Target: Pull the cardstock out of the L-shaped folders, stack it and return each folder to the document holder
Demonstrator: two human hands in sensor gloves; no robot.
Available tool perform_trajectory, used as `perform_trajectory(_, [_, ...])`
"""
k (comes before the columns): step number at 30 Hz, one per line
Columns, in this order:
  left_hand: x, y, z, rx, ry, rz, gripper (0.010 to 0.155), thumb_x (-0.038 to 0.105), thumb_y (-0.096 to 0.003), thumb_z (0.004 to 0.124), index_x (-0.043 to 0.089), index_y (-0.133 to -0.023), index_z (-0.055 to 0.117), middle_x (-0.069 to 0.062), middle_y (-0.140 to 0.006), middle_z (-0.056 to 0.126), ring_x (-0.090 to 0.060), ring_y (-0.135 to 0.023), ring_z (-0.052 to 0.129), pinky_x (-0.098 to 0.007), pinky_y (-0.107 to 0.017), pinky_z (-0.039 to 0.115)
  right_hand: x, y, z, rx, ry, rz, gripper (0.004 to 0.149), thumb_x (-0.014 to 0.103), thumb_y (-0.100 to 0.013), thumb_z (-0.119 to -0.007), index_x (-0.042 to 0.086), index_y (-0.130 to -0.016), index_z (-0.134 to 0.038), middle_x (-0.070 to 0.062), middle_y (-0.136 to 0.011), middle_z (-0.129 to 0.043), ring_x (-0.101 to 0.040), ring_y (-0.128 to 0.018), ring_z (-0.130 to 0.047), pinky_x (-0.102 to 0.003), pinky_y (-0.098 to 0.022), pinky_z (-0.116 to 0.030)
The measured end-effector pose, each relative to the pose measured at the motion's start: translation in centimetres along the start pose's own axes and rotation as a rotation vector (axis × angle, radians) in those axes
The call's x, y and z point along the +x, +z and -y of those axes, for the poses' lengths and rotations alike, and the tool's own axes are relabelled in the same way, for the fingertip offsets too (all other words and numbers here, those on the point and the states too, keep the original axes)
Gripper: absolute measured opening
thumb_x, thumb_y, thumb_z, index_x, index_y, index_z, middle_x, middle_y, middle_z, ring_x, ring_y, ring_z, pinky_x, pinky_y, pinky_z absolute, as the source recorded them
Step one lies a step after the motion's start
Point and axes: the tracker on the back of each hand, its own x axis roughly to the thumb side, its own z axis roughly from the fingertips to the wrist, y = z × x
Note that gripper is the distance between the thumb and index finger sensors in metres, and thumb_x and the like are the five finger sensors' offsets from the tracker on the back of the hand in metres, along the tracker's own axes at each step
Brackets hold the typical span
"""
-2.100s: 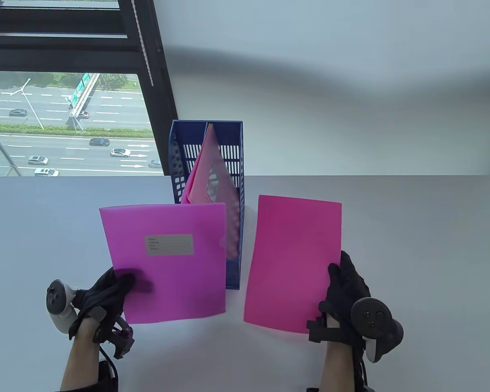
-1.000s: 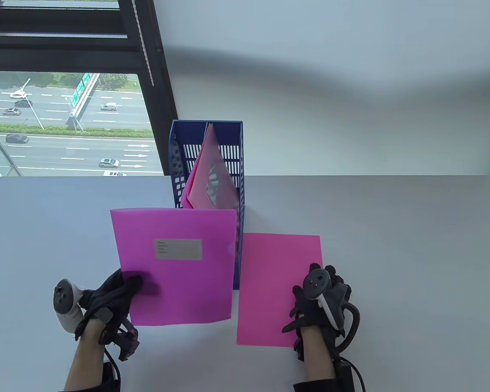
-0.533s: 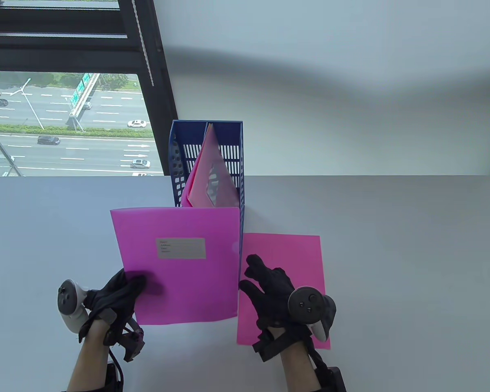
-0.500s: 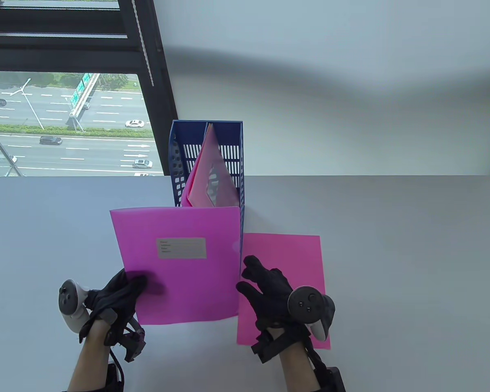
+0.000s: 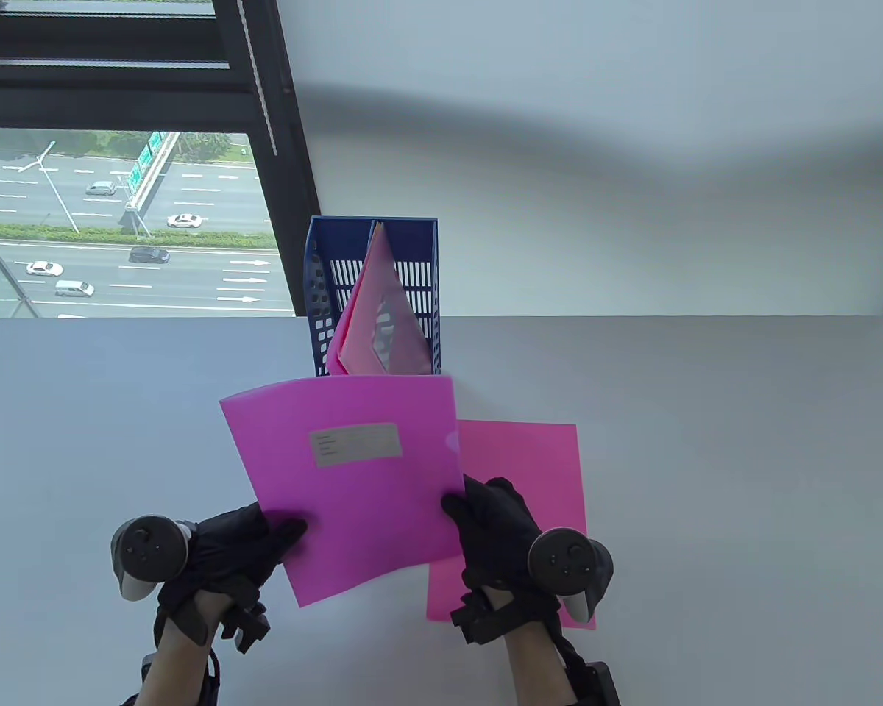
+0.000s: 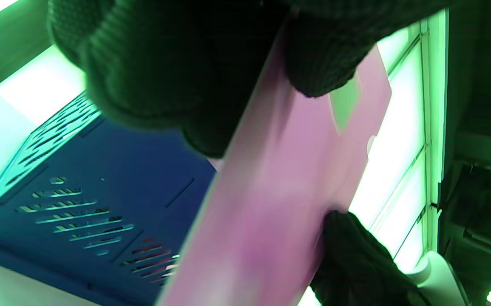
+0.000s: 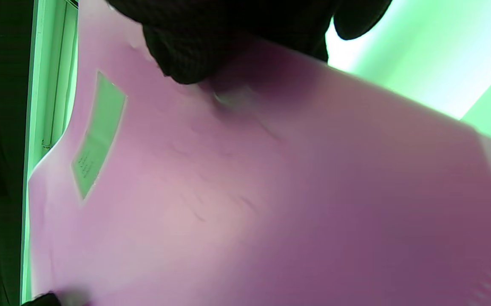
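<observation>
A magenta L-shaped folder [image 5: 349, 478] with a grey label is held up above the table, tilted a little. My left hand [image 5: 265, 540] pinches its lower left edge, thumb on the front. My right hand [image 5: 478, 515] grips its right edge. In the left wrist view the folder [image 6: 279, 191] runs between my thumb and fingers; in the right wrist view the folder [image 7: 245, 191] fills the frame. A pink cardstock sheet [image 5: 537, 471] lies flat on the table beneath my right hand. The blue document holder [image 5: 371, 294] stands behind the folder, with other folders [image 5: 375, 323] in it.
The white table [image 5: 706, 478] stretches wide to the right and left of the holder. A window [image 5: 118, 220] and a white wall stand behind its far edge.
My right hand left the cardstock on the table, moved left and took hold of the folder's right edge. The folder shifted right and tilted; my left hand rolled over.
</observation>
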Motion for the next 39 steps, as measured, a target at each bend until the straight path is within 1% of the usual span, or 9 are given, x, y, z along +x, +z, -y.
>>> perform_trajectory(3, [0.5, 0.0, -0.1, 0.01, -0.034, 0.012, 0.044, 0.043, -0.0552, 0.081, 0.012, -0.084, 0.092, -0.002, -0.044, 0.103, -0.028, -0.02, 0.1, -0.052, -0.055, 0.079, 0.2, 0.1, 0.0, -0.023, 0.017, 0.007, 0.038, 0.043, -0.059, -0.079, 0.033, -0.095, -0.077, 0.013, -0.081, -0.092, -0.016, -0.073, -0.091, -0.05, -0.08, -0.053])
perform_trajectory(6, [0.3, 0.0, 0.1, 0.027, 0.078, 0.02, 0.043, 0.04, -0.0555, 0.081, 0.01, -0.083, 0.093, -0.004, -0.043, 0.103, -0.028, -0.02, 0.1, -0.053, -0.056, 0.079, 0.3, 0.2, 0.0, -0.047, 0.027, 0.007, 0.039, 0.044, -0.06, -0.077, 0.032, -0.098, -0.073, 0.014, -0.083, -0.09, -0.015, -0.074, -0.09, -0.049, -0.08, -0.053])
perform_trajectory(11, [0.6, 0.2, -0.8, 0.072, 0.118, 0.043, 0.042, 0.039, -0.055, 0.081, 0.011, -0.083, 0.093, -0.002, -0.043, 0.103, -0.026, -0.019, 0.101, -0.052, -0.057, 0.079, -0.5, 0.5, 0.5, -0.112, -0.023, -0.034, 0.055, 0.053, -0.061, -0.072, 0.033, -0.109, -0.056, 0.012, -0.097, -0.08, -0.017, -0.086, -0.082, -0.049, -0.082, -0.048])
perform_trajectory(15, [0.9, 0.8, -2.6, 0.191, 0.172, 0.07, 0.042, 0.039, -0.0553, 0.08, 0.011, -0.083, 0.093, -0.002, -0.043, 0.103, -0.026, -0.02, 0.102, -0.052, -0.057, 0.079, -1.2, 0.7, 0.9, -0.146, -0.038, -0.061, 0.056, 0.053, -0.062, -0.072, 0.033, -0.11, -0.054, 0.012, -0.098, -0.078, -0.018, -0.087, -0.08, -0.05, -0.082, -0.046])
perform_trajectory(19, [1.0, 1.9, -4.2, 0.387, 0.214, 0.076, 0.042, 0.039, -0.0557, 0.08, 0.011, -0.084, 0.092, -0.003, -0.044, 0.103, -0.026, -0.02, 0.102, -0.052, -0.058, 0.079, -1.4, 0.7, 0.8, -0.14, -0.016, -0.068, 0.053, 0.052, -0.062, -0.071, 0.032, -0.109, -0.056, 0.012, -0.096, -0.08, -0.017, -0.086, -0.081, -0.05, -0.081, -0.047])
perform_trajectory(22, [1.0, 2.3, -4.8, 0.45, 0.209, 0.074, 0.042, 0.04, -0.056, 0.079, 0.011, -0.084, 0.091, -0.002, -0.045, 0.103, -0.026, -0.022, 0.103, -0.052, -0.059, 0.079, -1.8, 0.7, 0.8, -0.138, -0.013, -0.079, 0.052, 0.051, -0.063, -0.07, 0.032, -0.109, -0.057, 0.012, -0.095, -0.081, -0.017, -0.085, -0.082, -0.05, -0.081, -0.047])
perform_trajectory(24, [1.2, 2.8, -5.2, 0.549, 0.224, 0.081, 0.042, 0.04, -0.0558, 0.079, 0.012, -0.084, 0.091, -0.002, -0.045, 0.103, -0.026, -0.021, 0.103, -0.051, -0.06, 0.079, -2.1, 0.7, 0.7, -0.135, -0.032, -0.095, 0.051, 0.05, -0.063, -0.07, 0.032, -0.109, -0.057, 0.012, -0.094, -0.081, -0.017, -0.084, -0.082, -0.05, -0.081, -0.047])
perform_trajectory(33, [1.6, 4.8, -6.5, 0.834, 0.205, 0.078, 0.043, 0.041, -0.0571, 0.077, 0.013, -0.088, 0.088, -0.001, -0.049, 0.103, -0.024, -0.026, 0.105, -0.049, -0.064, 0.078, -1.9, 0.7, 0.5, -0.122, -0.02, -0.084, 0.05, 0.05, -0.063, -0.07, 0.032, -0.108, -0.058, 0.012, -0.093, -0.083, -0.017, -0.083, -0.083, -0.05, -0.081, -0.048])
perform_trajectory(39, [1.5, 4.4, -6.2, 0.844, 0.117, 0.016, 0.047, 0.038, -0.0588, 0.072, 0.006, -0.092, 0.082, -0.004, -0.056, 0.102, -0.025, -0.032, 0.108, -0.049, -0.066, 0.076, -2.0, 0.8, 0.3, -0.115, -0.012, -0.087, 0.049, 0.049, -0.063, -0.07, 0.032, -0.108, -0.059, 0.012, -0.092, -0.083, -0.017, -0.082, -0.084, -0.05, -0.081, -0.047])
